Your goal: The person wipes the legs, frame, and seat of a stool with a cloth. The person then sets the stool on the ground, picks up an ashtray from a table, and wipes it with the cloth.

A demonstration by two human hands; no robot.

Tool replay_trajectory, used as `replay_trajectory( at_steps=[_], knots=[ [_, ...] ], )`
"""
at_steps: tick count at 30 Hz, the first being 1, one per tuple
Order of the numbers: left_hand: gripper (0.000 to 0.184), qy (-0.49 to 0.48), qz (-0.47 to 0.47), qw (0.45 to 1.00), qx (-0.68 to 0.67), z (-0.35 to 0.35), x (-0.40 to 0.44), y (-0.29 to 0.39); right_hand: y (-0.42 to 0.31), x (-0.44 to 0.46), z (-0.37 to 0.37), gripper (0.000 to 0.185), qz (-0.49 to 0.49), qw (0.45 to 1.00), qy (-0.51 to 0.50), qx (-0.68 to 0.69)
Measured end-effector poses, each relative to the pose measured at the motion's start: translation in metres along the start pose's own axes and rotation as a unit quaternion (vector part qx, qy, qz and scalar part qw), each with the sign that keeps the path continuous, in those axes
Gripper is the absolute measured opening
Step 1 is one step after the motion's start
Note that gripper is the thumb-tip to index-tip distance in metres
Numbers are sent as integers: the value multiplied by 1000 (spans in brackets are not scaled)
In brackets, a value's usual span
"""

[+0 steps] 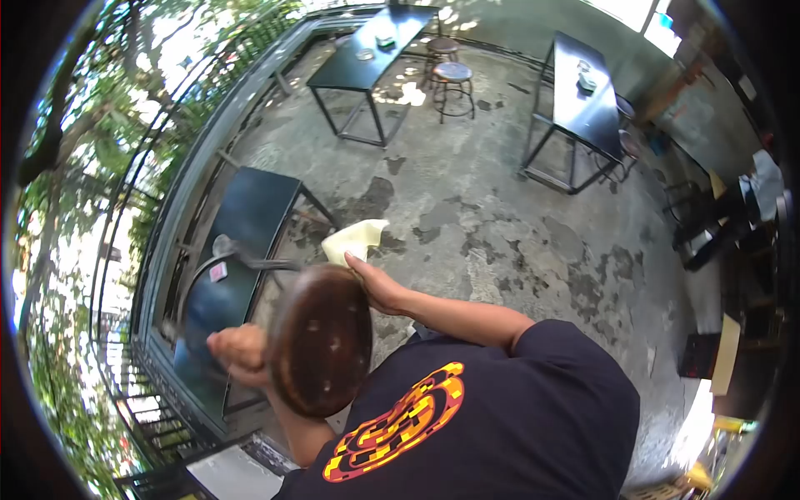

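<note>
A stool [323, 350] with a round, dark brown seat is held up in front of my chest, tilted so that its seat faces me. My left hand [242, 352] is closed at the leg side of the stool, gripping its frame, and is blurred by motion. My right hand [377, 285] is at the seat's upper right edge, closed on a pale yellow cloth [354, 242], with the thumb on top. The metal legs [279, 265] point away to the left and partly overlap a dark table. The far side of the seat is hidden.
A dark table [258, 204] with a small pink-and-white packet [218, 272] stands left, beside a railing [125, 200]. Two more dark tables [354, 71] [583, 112] and stools [452, 73] stand farther off on the patchy concrete floor [467, 183]. Dark furniture [717, 221] lines the right.
</note>
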State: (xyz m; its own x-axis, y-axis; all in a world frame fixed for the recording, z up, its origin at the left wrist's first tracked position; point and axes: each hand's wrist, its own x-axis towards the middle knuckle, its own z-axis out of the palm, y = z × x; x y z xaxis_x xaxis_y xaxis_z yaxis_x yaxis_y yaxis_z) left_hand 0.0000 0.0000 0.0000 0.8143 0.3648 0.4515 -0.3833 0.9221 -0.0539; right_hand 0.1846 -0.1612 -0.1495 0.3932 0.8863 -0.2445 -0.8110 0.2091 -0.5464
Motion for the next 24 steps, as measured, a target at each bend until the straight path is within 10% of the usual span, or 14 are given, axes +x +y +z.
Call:
replay_trajectory(
  at_steps=[7,11,24],
  knots=[
    [51,181,-33,982,48,13,-38,14,14,-1,20,76,68,971,14,-230],
    [52,162,-6,986,45,5,-54,27,-30,-12,62,87,56,851,-16,-522],
    [51,100,51,991,65,30,-67,9,-26,-40,136,49,-189,774,16,-604]
  ],
)
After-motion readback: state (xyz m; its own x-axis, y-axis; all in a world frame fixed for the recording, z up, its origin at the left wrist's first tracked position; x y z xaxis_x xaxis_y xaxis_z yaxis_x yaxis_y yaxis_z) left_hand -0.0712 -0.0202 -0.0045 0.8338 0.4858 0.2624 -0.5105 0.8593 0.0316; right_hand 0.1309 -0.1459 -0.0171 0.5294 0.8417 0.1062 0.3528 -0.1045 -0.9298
